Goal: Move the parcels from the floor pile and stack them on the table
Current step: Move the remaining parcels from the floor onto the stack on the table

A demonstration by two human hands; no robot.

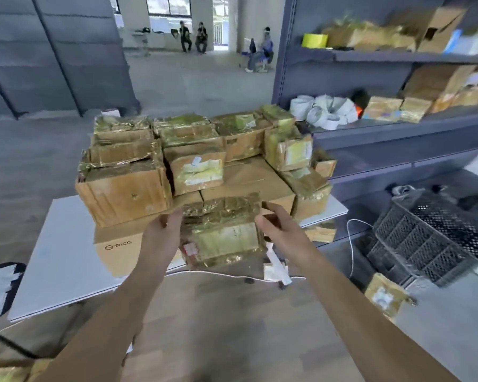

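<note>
Left hand [163, 235] and right hand [276, 227] grip 1 parcel [224, 235] by its sides. Land it flat on the stack [193, 150], low front spot. Release only once it's seated.

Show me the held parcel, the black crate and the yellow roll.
held parcel [226, 235]: head view, its front face.
black crate [418, 239]: head view, its mesh side wall.
yellow roll [314, 40]: head view, its outer side.

Both arms reach forward. Left hand [163, 232] and right hand [276, 227] grip a taped parcel [224, 232] by its left and right sides, at the near edge of the white table [61, 260]. Stacked parcels [193, 155] crowd the table just beyond. Right: grey shelving [398, 125]. Near right: black mesh crate [425, 238] and floor parcel [384, 296].
</note>
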